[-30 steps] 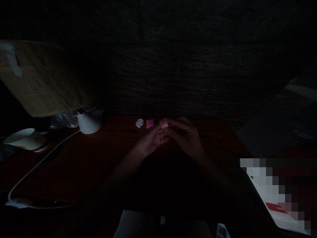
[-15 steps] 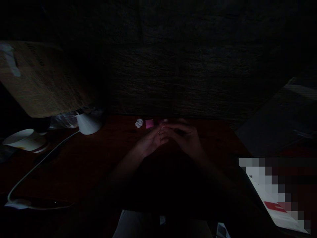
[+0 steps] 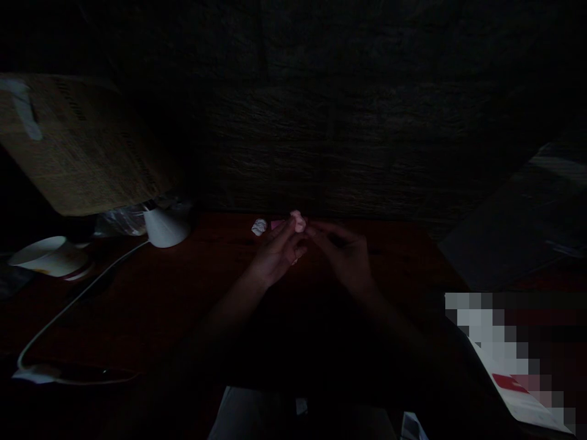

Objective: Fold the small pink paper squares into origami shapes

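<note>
A small pale pink lump (image 3: 298, 221), crumpled in shape, sits between my hands above the table. My left hand (image 3: 274, 255) grips it from the left between thumb and fingers. From the right, the thumb and forefinger of my right hand (image 3: 346, 252) pinch together at the lump's edge. Beyond my left hand lie a crumpled white paper ball (image 3: 259, 227) and a pink square piece (image 3: 277, 225), the latter partly covered by my fingers. The dim light hides the lump's material.
On the left of the wooden table (image 3: 137, 293) stand a paper cup (image 3: 50, 256) and a lamp with a white cone base (image 3: 166, 229) and brown shade (image 3: 92, 146). Its cable (image 3: 82, 290) runs forward. A dark wall (image 3: 330, 134) rises behind; a white sheet-like object (image 3: 513, 391) lies at right.
The pale lump has come up into clear sight above my left fingers. My left hand has turned a little and now covers part of the pink square.
</note>
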Demonstrator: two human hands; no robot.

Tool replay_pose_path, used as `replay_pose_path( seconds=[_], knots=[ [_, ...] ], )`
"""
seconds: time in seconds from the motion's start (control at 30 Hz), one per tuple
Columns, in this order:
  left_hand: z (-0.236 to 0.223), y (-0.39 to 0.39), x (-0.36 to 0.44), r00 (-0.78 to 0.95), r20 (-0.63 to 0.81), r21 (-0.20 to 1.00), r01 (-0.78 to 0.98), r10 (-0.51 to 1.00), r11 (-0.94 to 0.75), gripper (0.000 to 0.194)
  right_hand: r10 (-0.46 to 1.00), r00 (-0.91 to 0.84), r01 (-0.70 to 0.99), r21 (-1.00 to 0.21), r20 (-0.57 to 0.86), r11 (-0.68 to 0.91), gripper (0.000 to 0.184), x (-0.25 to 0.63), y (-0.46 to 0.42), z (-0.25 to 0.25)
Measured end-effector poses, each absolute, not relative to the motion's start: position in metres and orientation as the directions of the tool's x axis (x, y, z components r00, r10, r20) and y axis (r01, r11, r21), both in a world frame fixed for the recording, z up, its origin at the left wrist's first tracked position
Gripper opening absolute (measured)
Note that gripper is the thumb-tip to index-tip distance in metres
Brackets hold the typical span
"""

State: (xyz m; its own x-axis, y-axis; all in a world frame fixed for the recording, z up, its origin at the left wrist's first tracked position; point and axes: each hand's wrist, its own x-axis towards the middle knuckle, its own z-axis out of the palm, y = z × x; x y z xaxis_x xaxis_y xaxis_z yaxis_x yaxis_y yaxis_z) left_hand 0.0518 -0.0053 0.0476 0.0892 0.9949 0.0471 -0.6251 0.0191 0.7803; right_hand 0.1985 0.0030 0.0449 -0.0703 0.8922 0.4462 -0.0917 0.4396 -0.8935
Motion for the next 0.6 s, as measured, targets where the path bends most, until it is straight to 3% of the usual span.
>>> replay_pose_path(
  seconds=[0.47,0.6],
  knots=[
    [0.0412,-0.0055,0.0515,0.052,0.115,0.858,-0.509,0.992,-0.073,0.037,0.909,-0.074,-0.159,-0.905,0.409,0.394,0.011,0.1945,-0.0016,0.0475],
    [0.0408,-0.0061,0.0528,0.051,0.126,0.845,-0.529,0.991,-0.080,0.033,0.939,-0.114,-0.213,-0.931,0.325,0.296,0.018,0.1950,-0.0010,0.0491]
  ],
)
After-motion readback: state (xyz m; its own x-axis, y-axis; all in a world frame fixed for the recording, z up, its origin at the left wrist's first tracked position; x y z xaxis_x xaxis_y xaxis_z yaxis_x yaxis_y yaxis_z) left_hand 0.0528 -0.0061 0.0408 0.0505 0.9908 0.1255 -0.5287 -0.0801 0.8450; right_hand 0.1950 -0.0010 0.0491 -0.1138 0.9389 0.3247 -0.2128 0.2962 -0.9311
